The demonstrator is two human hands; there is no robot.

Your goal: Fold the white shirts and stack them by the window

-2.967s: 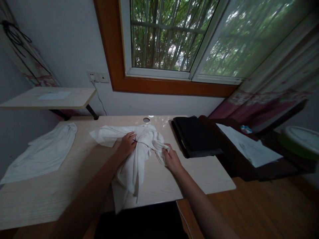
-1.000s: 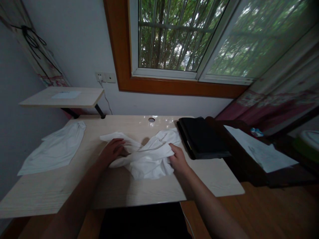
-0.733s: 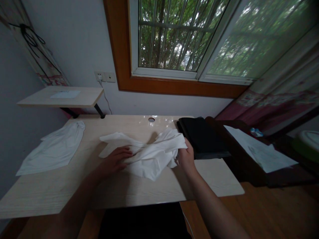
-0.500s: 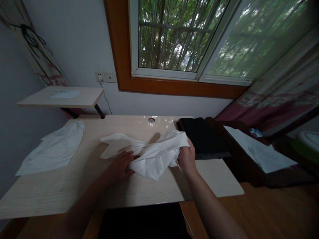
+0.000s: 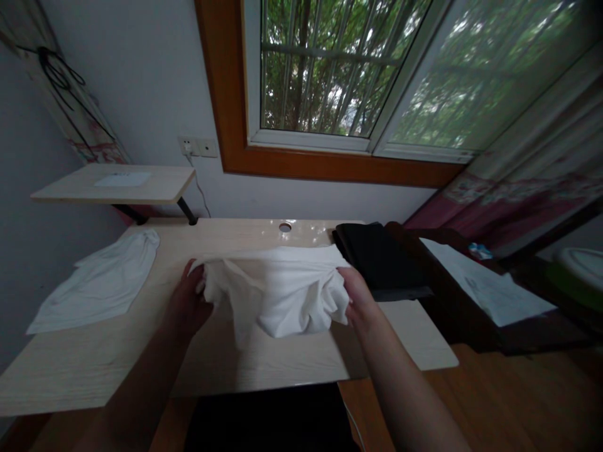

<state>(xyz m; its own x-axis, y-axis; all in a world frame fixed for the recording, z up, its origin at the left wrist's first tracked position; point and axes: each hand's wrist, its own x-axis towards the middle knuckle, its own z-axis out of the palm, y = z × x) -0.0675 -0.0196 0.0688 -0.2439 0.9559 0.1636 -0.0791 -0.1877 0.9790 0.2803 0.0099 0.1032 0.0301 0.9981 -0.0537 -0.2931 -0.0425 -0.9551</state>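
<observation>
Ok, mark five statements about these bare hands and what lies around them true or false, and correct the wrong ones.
1. The bare left hand and bare right hand both hold the crumpled white fabric. True.
2. A second piece of white fabric lies on the floor. False: that flatter white fabric lies on the pale wooden desk.
3. The flat black rectangular item lies toward the desk's right side. True.
4. Fabric covers the desk's hole. False: the small round hole is uncovered.
5. The pale raised shelf bears a white rectangular sheet. True.

Plain white cloth (image 5: 292, 289), pale wood-grained desk (image 5: 75, 367), black folder (image 5: 377, 260), orange-brown window frame (image 5: 330, 167), floral-banded curtain (image 5: 532, 160) (pink shows below).
</observation>
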